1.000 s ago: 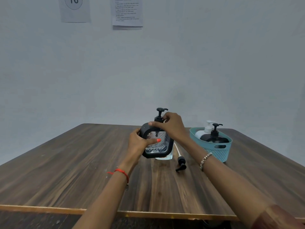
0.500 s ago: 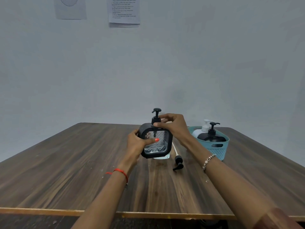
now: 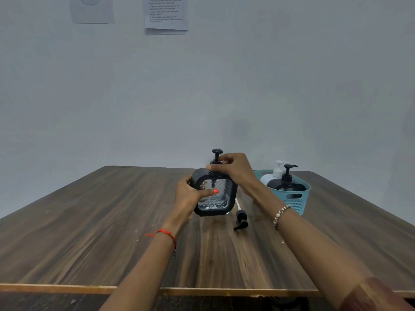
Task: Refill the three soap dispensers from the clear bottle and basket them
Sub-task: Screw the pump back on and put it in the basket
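A: We had the square dispenser (image 3: 214, 194) up off the surface (image 3: 94, 221), and our left hand (image 3: 190, 196) was wrapped round its left side, thumb laid across the clear diamond-patterned window.

B: And the right hand (image 3: 233, 169)?

A: Its grip was closed on the collar at the base of the pump (image 3: 216, 154), fingers pinched around it from the right. The pump head stood upright above our knuckles.

B: Where did the other two sit?

A: Both stood in the teal basket (image 3: 296, 203) on the right side of the surface, behind our right forearm. The white dispenser (image 3: 270, 177) was at the back, the black dispenser (image 3: 288, 187) in front of it, both upright with pumps on.

B: We saw something lying loose, too.

A: A spare pump (image 3: 240, 218) lay flat on the surface just right of the dispenser we held, black head toward us, its white tube running away behind the dispenser.

B: And the clear bottle?

A: Only a pale sliver showed at the dispenser's lower right edge, and we could not tell whether that was it.

B: Wrists?

A: Red thread (image 3: 167, 234) on the left, beaded bracelet (image 3: 280, 215) on the right.
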Demonstrator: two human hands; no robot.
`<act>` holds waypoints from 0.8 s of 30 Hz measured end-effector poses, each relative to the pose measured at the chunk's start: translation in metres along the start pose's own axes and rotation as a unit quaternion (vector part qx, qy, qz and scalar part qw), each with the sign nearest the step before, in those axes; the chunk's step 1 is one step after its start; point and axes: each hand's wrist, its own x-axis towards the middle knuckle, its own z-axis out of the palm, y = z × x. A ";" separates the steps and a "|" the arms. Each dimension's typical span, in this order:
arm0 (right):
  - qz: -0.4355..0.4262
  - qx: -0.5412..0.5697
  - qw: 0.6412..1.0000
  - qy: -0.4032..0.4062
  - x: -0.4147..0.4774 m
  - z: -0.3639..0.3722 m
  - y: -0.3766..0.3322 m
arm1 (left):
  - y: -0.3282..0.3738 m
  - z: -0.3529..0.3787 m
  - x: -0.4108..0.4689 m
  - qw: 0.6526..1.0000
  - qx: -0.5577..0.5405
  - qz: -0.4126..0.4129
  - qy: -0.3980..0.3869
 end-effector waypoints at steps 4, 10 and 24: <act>0.009 0.035 0.998 -0.055 -0.001 -0.004 -0.001 | -0.001 -0.002 -0.002 1.000 -0.013 -0.004 -0.003; 0.008 0.035 0.995 -0.097 -0.001 -0.009 0.000 | 0.001 -0.005 -0.004 1.000 -0.014 -0.007 -0.024; 0.032 -0.014 0.998 0.050 -0.004 0.007 0.007 | -0.002 0.006 -0.006 1.000 -0.010 -0.008 0.002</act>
